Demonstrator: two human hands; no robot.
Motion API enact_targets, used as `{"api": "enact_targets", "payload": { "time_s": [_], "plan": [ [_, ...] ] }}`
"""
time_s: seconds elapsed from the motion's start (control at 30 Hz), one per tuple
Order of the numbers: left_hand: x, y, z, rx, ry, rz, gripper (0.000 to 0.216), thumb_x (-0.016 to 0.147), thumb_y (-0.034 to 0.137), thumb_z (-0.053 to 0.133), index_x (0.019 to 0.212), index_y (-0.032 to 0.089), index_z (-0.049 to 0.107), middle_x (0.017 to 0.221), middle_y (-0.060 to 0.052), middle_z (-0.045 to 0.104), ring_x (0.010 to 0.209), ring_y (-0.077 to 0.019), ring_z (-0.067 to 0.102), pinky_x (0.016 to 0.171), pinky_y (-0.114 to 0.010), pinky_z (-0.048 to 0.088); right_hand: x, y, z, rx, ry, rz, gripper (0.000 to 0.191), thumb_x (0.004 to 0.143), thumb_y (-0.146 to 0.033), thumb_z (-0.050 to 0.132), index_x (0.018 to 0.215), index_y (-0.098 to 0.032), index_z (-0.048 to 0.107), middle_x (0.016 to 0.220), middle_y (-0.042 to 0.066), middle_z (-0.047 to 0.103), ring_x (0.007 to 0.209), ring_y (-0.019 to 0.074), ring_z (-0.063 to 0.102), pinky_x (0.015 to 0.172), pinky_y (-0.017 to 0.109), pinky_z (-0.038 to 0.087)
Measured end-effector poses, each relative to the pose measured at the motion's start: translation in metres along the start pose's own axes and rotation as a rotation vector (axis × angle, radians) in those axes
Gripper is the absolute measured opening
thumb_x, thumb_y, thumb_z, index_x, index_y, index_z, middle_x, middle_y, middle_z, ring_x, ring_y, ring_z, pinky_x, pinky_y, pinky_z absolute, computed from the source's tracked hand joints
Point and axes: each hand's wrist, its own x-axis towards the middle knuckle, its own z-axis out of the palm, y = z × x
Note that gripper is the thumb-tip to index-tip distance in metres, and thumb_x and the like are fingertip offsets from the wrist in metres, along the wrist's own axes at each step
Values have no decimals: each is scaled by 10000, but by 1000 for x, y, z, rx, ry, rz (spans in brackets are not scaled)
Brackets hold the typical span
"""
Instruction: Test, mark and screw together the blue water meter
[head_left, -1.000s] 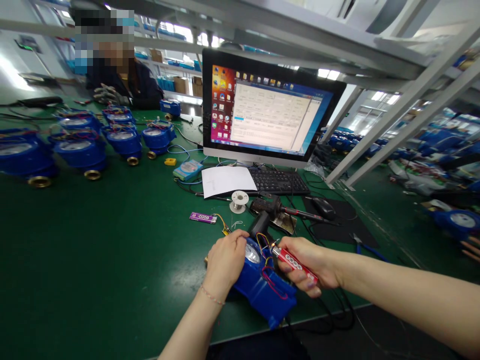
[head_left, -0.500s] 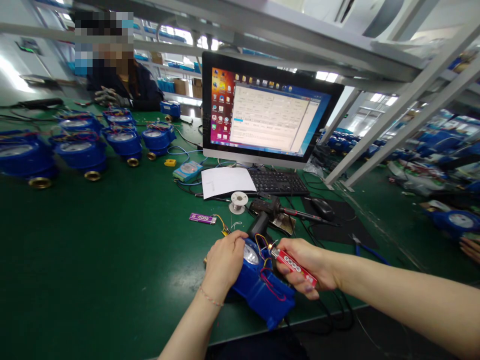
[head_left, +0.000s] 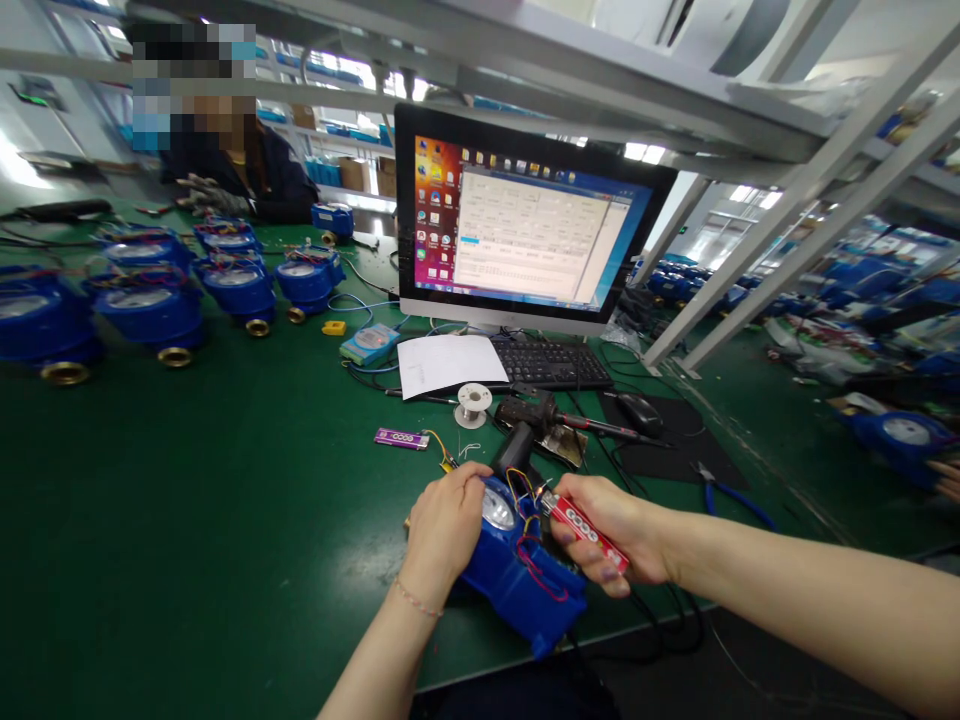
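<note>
A blue water meter [head_left: 517, 585] with a round dial [head_left: 497, 508] lies near the table's front edge. My left hand [head_left: 446, 520] grips its left side, fingers over the casing beside the dial and partly hidden. My right hand [head_left: 611, 530] is closed round a red lighter [head_left: 589, 532], its metal top pointing left. A small flame [head_left: 540, 490] shows at that tip, right by thin coloured wires [head_left: 517, 482] rising from the meter. Red wires [head_left: 540, 575] loop over the casing. Behind the meter, a purple lighter [head_left: 401, 439] lies on the table.
A solder spool [head_left: 473, 400], a soldering iron [head_left: 592, 427] and its black holder [head_left: 516, 450] are behind my hands. Blue-handled pliers [head_left: 731, 495] lie right. Farther back are a monitor [head_left: 525, 230] and keyboard [head_left: 555, 364]. Several meters [head_left: 150, 310] stand left; a gloved co-worker [head_left: 232, 180] sits beyond.
The view has shifted slightly, so most things sit a little farther left. Both hands keep their grips, and the lighter's flame stays at the wires.
</note>
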Motion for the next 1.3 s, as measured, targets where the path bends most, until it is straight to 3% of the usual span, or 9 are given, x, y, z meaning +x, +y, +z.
{"api": "enact_targets", "payload": {
  "time_s": [1.3],
  "plan": [
    [-1, -1, -1, -11, 8, 3, 380, 825, 234, 291, 978, 241, 639, 1047, -24, 661, 1027, -217, 581, 951, -354, 399, -4, 7, 10, 117, 110, -106, 392, 827, -427, 173, 563, -203, 357, 337, -46, 294, 258, 93, 268, 239, 187, 217]
  ]
}}
